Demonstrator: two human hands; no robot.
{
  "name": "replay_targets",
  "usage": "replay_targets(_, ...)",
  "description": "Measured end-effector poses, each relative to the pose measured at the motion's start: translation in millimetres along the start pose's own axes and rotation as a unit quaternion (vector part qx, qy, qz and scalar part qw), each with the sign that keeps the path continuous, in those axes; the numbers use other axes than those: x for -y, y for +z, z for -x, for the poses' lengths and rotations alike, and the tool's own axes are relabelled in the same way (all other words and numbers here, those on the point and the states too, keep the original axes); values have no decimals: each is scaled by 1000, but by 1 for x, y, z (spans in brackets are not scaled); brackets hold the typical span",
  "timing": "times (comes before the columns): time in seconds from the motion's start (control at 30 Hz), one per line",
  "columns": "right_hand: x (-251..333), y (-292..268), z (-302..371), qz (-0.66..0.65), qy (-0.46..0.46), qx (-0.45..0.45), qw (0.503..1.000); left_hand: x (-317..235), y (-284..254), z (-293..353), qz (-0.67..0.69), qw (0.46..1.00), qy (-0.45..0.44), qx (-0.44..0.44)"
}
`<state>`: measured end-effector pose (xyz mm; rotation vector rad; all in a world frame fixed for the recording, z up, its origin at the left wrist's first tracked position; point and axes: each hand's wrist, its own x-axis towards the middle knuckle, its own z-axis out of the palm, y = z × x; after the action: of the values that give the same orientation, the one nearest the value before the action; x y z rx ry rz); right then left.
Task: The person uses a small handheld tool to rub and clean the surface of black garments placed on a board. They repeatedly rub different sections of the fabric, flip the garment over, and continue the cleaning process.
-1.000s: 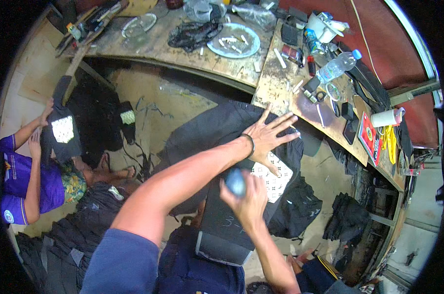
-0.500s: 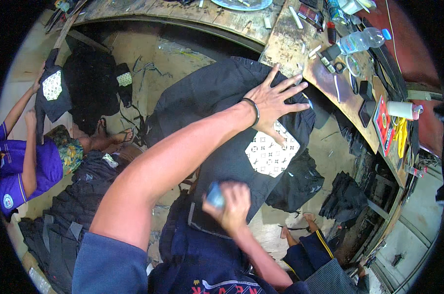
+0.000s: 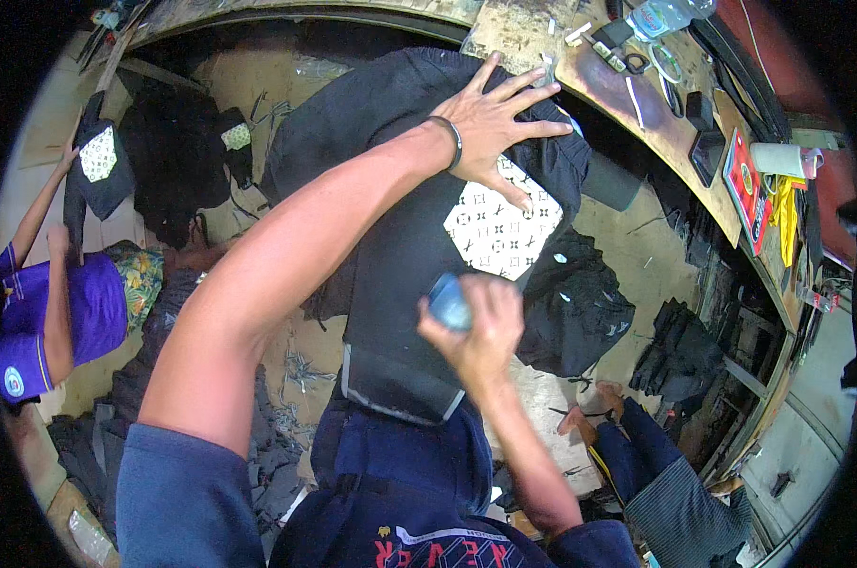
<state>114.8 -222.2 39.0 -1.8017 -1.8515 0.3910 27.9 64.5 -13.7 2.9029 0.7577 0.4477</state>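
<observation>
A black garment (image 3: 400, 284) is stretched out in front of me, with its straight lower edge toward my body. It carries a hexagonal white patch (image 3: 499, 232) printed with dark motifs. My left hand (image 3: 494, 121) lies on the garment's upper end with fingers spread, its thumb reaching over the patch. Just below the patch, my right hand (image 3: 493, 327) grips a small blue, round-ended object (image 3: 449, 303) over the black cloth. That hand is slightly blurred, and what kind of object it holds cannot be made out.
A wooden table (image 3: 599, 104) at upper right holds a plastic bottle (image 3: 670, 14), a phone (image 3: 707, 156) and a red booklet (image 3: 745, 189). Black garments (image 3: 575, 308) lie on the floor. At left, a person in purple (image 3: 73, 308) handles a similar dark piece; another person's legs (image 3: 627, 435) show lower right.
My right hand and the blue object have moved up over the garment, nearer the patch. My left hand remains spread on the cloth. The whole view has shifted somewhat.
</observation>
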Motion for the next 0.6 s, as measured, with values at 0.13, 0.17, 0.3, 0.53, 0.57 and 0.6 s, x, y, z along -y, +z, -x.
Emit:
replay_targets(0.13, 7, -21, 42, -203, 28, 204, 957, -21, -16, 9, -20, 998, -39, -50)
replay_targets(0.17, 0, -25, 29, -217, 86, 149, 961, -29, -17, 18, -38, 994, -66, -84)
replay_targets(0.3, -59, -28, -65, -104, -7, -151, 983, -66, -6, 89, -66, 922, -343, -169)
replay_targets(0.53, -40, 39, 8, -244, 30, -133, 960, -187, 5, 286, 518, 658, -537, -100)
replay_targets(0.57, -11, 47, 36, -253, -18, -149, 956, -215, 3, 315, 523, 638, -564, -32)
replay_targets(0.6, 20, 58, 58, -228, -83, -138, 960, -240, 0, 344, 529, 643, -553, 40)
